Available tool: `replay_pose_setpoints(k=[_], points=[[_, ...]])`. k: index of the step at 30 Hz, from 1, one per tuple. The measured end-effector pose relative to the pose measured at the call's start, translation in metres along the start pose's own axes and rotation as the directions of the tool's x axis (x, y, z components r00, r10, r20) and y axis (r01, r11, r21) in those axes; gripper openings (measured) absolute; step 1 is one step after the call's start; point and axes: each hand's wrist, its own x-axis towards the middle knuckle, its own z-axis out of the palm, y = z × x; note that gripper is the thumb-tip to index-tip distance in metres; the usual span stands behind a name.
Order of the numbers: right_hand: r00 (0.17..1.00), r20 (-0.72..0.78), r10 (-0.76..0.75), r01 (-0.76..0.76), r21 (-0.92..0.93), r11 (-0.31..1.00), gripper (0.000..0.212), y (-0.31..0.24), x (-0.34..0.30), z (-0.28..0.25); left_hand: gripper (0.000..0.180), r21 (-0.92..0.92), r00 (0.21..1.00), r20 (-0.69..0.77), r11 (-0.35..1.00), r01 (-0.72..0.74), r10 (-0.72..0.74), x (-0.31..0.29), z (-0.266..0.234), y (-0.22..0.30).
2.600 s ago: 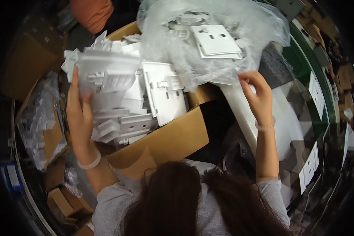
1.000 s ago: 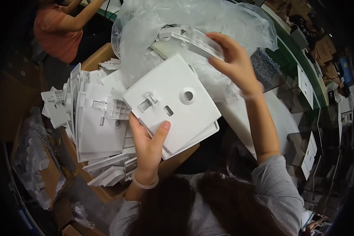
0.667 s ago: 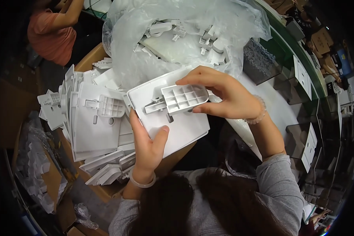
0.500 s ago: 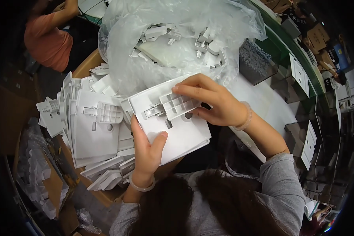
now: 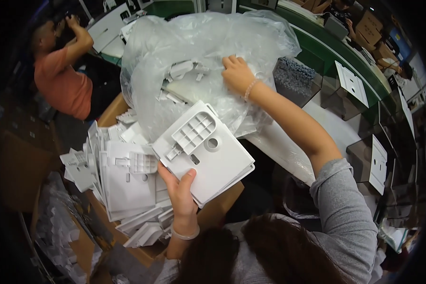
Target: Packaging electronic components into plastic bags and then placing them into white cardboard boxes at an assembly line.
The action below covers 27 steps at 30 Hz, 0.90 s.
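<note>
Panels point(image 5: 222, 168), stacked and white, were gripped by the left hand point(image 5: 182, 196) between thumb and fingers over the right edge of the carton point(image 5: 226, 201), the top one apparently fitted with its gridded piece point(image 5: 195, 133). Beyond, the right hand point(image 5: 239, 75) curled at the plastic bag point(image 5: 213, 33), its hold unclear; loose parts point(image 5: 182, 70) there lay unfitted.

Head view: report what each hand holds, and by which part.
Left hand: stacked white panels, gripped at their lower-left edge. Right hand: at the translucent bag; whether it holds anything cannot be told.

Two held plates point(image 5: 222, 168), two bracelets point(image 5: 185, 235)
</note>
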Motion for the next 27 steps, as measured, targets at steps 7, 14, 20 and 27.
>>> replay_pose_setpoints(k=[7,14,20,27], points=[[0.886,0.395,0.242,-0.396,0.917,-0.049,0.028,-0.037,0.004,-0.075,0.063,-0.560,0.963,0.210,0.787,0.259,-0.168,0.005,-0.038,-0.013],[0.952,0.292,0.090,-0.192,0.801,-0.567,0.054,-0.069,-0.051,-0.182,0.068,-0.539,0.540,0.841,-0.049,0.841,0.027,0.014,0.006,0.001],[0.987,0.141,0.080,-0.078,0.845,-0.528,0.047,-0.076,-0.068,-0.214,0.051,-0.526,0.535,0.845,-0.166,0.834,0.013,0.002,0.029,-0.012],[0.955,0.289,0.072,-0.215,0.835,-0.507,0.065,-0.066,-0.093,-0.222,0.042,-0.439,0.484,0.837,0.215,0.872,-0.254,-0.011,0.046,0.008]])
